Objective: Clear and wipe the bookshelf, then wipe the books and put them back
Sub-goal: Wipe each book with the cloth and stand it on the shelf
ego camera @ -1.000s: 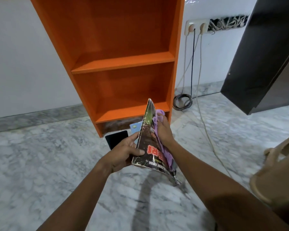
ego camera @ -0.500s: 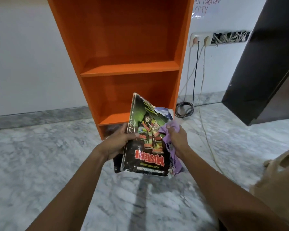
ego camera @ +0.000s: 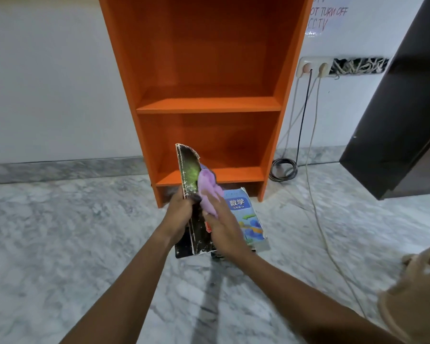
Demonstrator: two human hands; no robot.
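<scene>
A: Where's the worn book (ego camera: 188, 175)?
B: The left hand (ego camera: 178, 214) has its grip curled round the spine edge, holding it upright above the floor (ego camera: 85, 244); the right hand (ego camera: 224, 232) presses a purple cloth (ego camera: 207, 192) on the cover, fingers near-straight
A: Risk?
B: Hard rubbing could tear the frayed cover, or knock the book onto the blue textbook (ego camera: 248, 214)

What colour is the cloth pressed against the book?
The cloth is lilac; head view shows it best.
</scene>
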